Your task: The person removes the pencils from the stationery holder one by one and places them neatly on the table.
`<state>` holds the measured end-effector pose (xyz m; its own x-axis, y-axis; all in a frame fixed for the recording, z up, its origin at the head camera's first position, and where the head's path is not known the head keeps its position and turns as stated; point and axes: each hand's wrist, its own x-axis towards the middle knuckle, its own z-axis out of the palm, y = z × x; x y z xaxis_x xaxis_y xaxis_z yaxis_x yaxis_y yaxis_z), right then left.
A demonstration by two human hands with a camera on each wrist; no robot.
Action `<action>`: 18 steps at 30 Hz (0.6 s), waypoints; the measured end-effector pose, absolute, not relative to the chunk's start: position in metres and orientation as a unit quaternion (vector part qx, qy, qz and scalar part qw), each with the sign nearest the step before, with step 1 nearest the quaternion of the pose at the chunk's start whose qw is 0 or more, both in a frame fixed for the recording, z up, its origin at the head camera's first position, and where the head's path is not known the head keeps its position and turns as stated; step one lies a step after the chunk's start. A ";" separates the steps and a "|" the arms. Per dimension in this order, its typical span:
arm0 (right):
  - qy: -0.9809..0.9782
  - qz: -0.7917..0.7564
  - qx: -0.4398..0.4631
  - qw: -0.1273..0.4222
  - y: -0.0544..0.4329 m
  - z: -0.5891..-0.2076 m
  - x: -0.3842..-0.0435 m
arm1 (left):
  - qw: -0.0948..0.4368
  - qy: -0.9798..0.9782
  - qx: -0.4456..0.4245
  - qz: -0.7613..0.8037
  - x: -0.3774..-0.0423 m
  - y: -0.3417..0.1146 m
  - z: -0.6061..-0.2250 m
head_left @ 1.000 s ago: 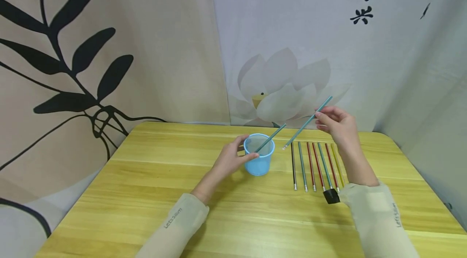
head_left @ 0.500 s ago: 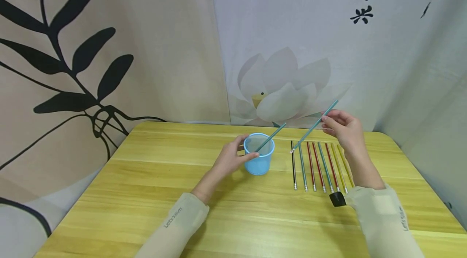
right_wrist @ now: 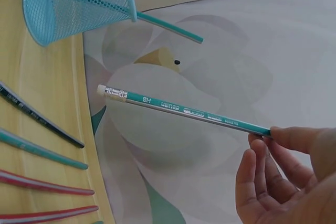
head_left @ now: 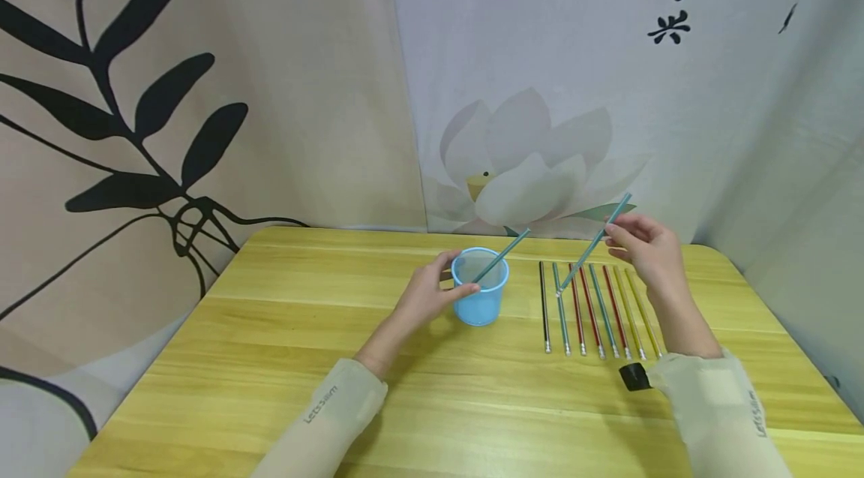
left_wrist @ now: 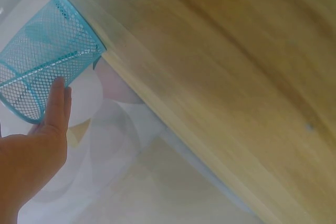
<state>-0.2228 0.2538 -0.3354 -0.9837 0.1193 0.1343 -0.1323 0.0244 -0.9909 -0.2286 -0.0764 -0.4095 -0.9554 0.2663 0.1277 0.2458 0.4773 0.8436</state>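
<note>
My left hand (head_left: pixel 425 294) grips a light blue mesh pencil cup (head_left: pixel 481 309) standing on the table, thumb on the near side and fingers round the left side. In the left wrist view, straight fingers lie along the mesh of the cup (left_wrist: pixel 79 59). One teal pencil (right_wrist: pixel 173 29) leans inside, its end sticking out past the rim to the right. Between thumb and fingertips my right hand (head_left: pixel 646 253) pinches a second teal pencil (right_wrist: pixel 194 113) near one end. Its white eraser (right_wrist: pixel 101 90) points down and left, over the row of pencils in the head view.
Several pencils lie side by side right of the cup, erasers toward me: a black pencil (head_left: pixel 544 313) leftmost, then teal and red ones, with a yellow pencil (head_left: pixel 634 313) toward the right. A black block (head_left: pixel 634 377) sits at the right cuff. A printed curtain (head_left: pixel 324 88) hangs behind the table (head_left: pixel 270 358).
My right hand has moved right and slightly down with the teal pencil, its eraser end now over the row. The yellow pencils have come into fuller view. The left hand and cup stay put.
</note>
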 end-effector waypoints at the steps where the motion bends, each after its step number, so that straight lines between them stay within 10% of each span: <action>1: -0.712 0.697 0.003 0.090 0.255 -0.336 -0.223 | 0.011 0.859 0.148 0.489 -0.229 -0.076 -0.410; 18: -0.741 0.666 -0.026 0.082 0.269 -0.352 -0.221 | 0.011 0.858 0.148 0.492 -0.229 -0.077 -0.410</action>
